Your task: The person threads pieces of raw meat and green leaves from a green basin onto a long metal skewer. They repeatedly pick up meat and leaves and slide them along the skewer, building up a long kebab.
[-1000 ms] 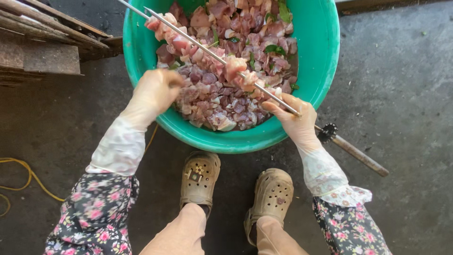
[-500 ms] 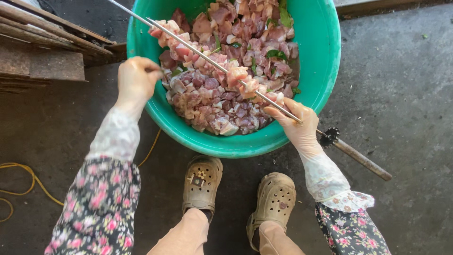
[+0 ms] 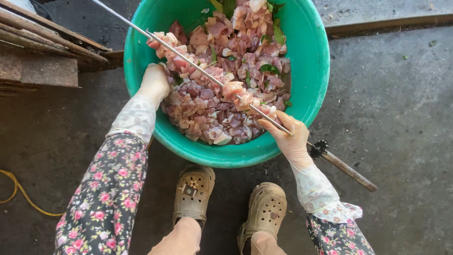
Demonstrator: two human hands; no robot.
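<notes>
A big green basin [image 3: 311, 71] sits on the ground, full of raw meat chunks [image 3: 222, 108] mixed with green leaves. A long metal skewer [image 3: 198, 66] lies slantwise across it, with several meat pieces threaded along it. My right hand [image 3: 285, 134], in a thin glove, grips the skewer near its wooden handle [image 3: 349, 171] at the basin's near rim. My left hand [image 3: 155, 81], also gloved, reaches into the meat at the basin's left side, just under the skewer; what it holds is hidden.
Weathered wooden boards [image 3: 42, 52] are stacked at the left. A yellow cord [image 3: 19, 196] lies on the concrete floor at lower left. My two feet in tan clogs [image 3: 193, 191] stand just before the basin. A concrete ledge [image 3: 387, 21] runs along the top right.
My left hand drew back to the basin's left rim, then went forward again into the meat by the skewer. The right hand kept its grip on the skewer.
</notes>
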